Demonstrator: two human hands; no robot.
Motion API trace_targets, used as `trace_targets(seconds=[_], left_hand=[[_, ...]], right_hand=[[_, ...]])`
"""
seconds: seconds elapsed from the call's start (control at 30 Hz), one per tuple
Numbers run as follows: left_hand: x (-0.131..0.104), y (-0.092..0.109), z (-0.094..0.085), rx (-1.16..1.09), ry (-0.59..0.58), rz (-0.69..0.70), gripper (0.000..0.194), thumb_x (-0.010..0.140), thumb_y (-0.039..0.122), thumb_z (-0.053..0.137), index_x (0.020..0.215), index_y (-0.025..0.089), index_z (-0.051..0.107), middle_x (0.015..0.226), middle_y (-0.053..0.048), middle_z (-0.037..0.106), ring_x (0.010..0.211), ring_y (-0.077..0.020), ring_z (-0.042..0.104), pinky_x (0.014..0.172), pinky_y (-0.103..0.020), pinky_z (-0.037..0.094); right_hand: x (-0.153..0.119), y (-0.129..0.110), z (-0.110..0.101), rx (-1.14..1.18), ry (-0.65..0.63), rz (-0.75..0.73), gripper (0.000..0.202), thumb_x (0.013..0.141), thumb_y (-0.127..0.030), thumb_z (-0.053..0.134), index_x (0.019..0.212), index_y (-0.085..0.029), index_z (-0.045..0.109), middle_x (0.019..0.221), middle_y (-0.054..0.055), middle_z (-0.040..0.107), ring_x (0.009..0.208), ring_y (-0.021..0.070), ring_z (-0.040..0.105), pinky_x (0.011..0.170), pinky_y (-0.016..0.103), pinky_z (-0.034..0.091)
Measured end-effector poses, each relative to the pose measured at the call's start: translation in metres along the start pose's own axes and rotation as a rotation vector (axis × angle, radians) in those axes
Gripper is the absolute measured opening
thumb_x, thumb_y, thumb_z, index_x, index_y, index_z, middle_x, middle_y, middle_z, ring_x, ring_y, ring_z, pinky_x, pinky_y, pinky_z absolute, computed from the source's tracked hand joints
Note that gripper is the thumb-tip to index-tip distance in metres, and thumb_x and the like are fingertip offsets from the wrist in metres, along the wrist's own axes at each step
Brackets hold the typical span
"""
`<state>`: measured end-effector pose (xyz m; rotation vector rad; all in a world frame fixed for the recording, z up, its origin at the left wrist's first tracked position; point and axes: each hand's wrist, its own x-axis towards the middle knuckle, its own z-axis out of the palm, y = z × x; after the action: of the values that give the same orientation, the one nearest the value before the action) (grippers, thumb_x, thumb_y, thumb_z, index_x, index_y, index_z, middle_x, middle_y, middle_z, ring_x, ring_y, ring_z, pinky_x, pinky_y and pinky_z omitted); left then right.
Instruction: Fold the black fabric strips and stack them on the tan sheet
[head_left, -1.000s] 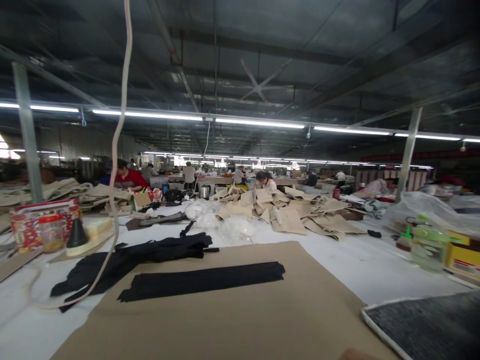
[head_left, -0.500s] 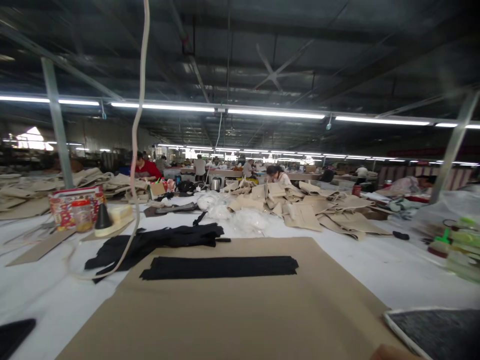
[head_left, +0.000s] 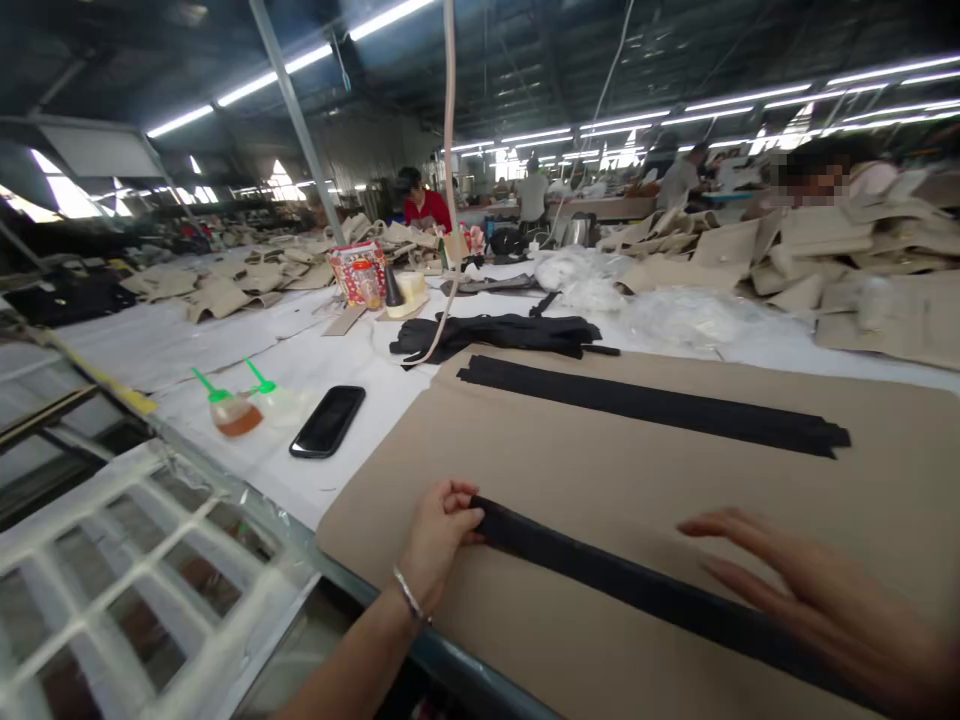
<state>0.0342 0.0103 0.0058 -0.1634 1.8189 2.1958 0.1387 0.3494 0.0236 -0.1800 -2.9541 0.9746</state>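
1. The strip point(head_left: 600, 570) is the thing being handled. It lies across the near part of the tan sheet point(head_left: 525, 455), running from the left hand off toward the lower right. Its far end goes out of sight around the right hand, so I can't tell how that end sits.

2. Grip check: the left hand point(head_left: 442, 530) has the strip's end pinched between thumb and fingers. The right hand point(head_left: 810, 590) is loose, fingers reaching out over the strip. It's blurry, so I can't tell if it's touching.

3. What looks sorted: a flat black stack point(head_left: 645, 400) sits farther up the sheet, well apart from the strip. Its layers look pretty well lined up along the length, with the ends kinda stepped. I can't count them.

4. What looks unsorted: the messy black heap point(head_left: 510, 335) just past the sheet, with a cable point(head_left: 450, 130) hanging down in front of it. Bits stick out all over, so my guess is that lot hasn't been straightened.

5. So I'd call it partway: one tidy stack, one strip in hand and apart from it, one loose heap. No clue how many there should be.

6. Nearby on the white table point(head_left: 382, 390): a phone point(head_left: 328, 422) and a green-tipped bottle point(head_left: 234, 415), both clear of the strip.
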Motion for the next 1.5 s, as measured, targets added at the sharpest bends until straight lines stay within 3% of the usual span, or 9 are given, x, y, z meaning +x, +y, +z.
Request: trace_targets(seconds=[0.1,0.17,0.3,0.43,0.53,0.67,0.77,1.17,1.5], left_hand=[[-0.001,0.001,-0.003,0.023,-0.003,0.027,0.033,0.059,0.023,0.071,0.086,0.017,0.055,0.070,0.002,0.060,0.063,-0.0143,0.061,0.057,-0.025,0.051],[0.000,0.000,-0.007,0.041,0.000,0.038,0.032,0.059,0.023,0.069,0.087,0.017,0.054,0.069,0.002,0.060,0.064,-0.0151,0.061,0.058,-0.026,0.051],[0.006,-0.006,-0.016,0.102,0.016,0.061,0.029,0.062,0.021,0.065,0.088,0.016,0.053,0.069,0.000,0.062,0.065,-0.0177,0.063,0.057,-0.028,0.052],[0.007,-0.008,-0.028,0.200,0.103,0.127,0.026,0.066,0.015,0.064,0.092,0.017,0.058,0.084,-0.005,0.064,0.078,-0.0210,0.063,0.069,-0.034,0.053],[-0.002,-0.006,-0.036,0.465,0.152,0.395,0.028,0.076,0.009,0.060,0.102,0.021,0.063,0.106,-0.008,0.063,0.102,-0.0230,0.059,0.094,-0.039,0.046],[-0.014,-0.012,-0.043,0.970,-0.195,0.771,0.036,0.088,0.007,0.046,0.113,0.025,0.065,0.114,-0.007,0.065,0.110,-0.0229,0.057,0.100,-0.041,0.044],[-0.015,-0.024,-0.047,1.196,-0.272,0.875,0.037,0.090,0.006,0.044,0.122,0.017,0.059,0.120,-0.011,0.062,0.111,-0.0239,0.056,0.100,-0.043,0.048],[-0.011,-0.023,-0.057,1.398,-0.245,0.992,0.032,0.092,0.012,0.046,0.123,0.009,0.056,0.126,-0.012,0.061,0.118,-0.0257,0.055,0.102,-0.043,0.050],[-0.012,-0.020,-0.059,1.406,-0.267,0.957,0.034,0.092,0.013,0.048,0.125,0.011,0.056,0.129,-0.013,0.059,0.120,-0.0258,0.055,0.103,-0.042,0.049]], right_hand=[[0.035,-0.078,0.054,0.068,-0.148,-0.270,0.039,0.092,-0.048,0.046,0.125,-0.029,0.059,0.129,0.009,0.056,0.121,0.0267,0.050,0.106,0.044,0.036],[0.054,-0.118,0.085,0.043,-0.226,-0.323,0.039,0.093,-0.038,0.049,0.127,-0.022,0.057,0.126,0.009,0.058,0.119,0.0256,0.051,0.103,0.043,0.037],[0.071,-0.151,0.123,-0.012,-0.296,-0.286,0.027,0.086,-0.022,0.056,0.112,-0.021,0.063,0.111,0.005,0.065,0.106,0.0235,0.056,0.090,0.038,0.038],[0.074,-0.154,0.131,-0.052,-0.277,-0.232,0.018,0.082,-0.015,0.055,0.095,-0.022,0.065,0.094,0.003,0.067,0.095,0.0231,0.057,0.081,0.036,0.034],[0.076,-0.156,0.131,-0.059,-0.276,-0.216,0.016,0.082,-0.015,0.056,0.093,-0.022,0.064,0.092,0.002,0.066,0.093,0.0221,0.056,0.080,0.035,0.032],[0.081,-0.156,0.136,-0.057,-0.275,-0.223,0.012,0.083,-0.015,0.057,0.091,-0.022,0.063,0.093,0.001,0.065,0.093,0.0208,0.055,0.079,0.032,0.031],[0.083,-0.153,0.141,-0.058,-0.270,-0.231,0.011,0.084,-0.015,0.057,0.091,-0.022,0.063,0.094,0.001,0.064,0.094,0.0202,0.055,0.079,0.032,0.031],[0.088,-0.152,0.146,-0.036,-0.268,-0.290,0.017,0.083,-0.008,0.055,0.092,-0.020,0.062,0.094,0.002,0.063,0.094,0.0214,0.054,0.082,0.034,0.034],[0.088,-0.152,0.150,0.037,-0.257,-0.356,0.019,0.085,-0.003,0.053,0.091,-0.018,0.063,0.093,0.004,0.061,0.091,0.0191,0.054,0.084,0.033,0.040]])
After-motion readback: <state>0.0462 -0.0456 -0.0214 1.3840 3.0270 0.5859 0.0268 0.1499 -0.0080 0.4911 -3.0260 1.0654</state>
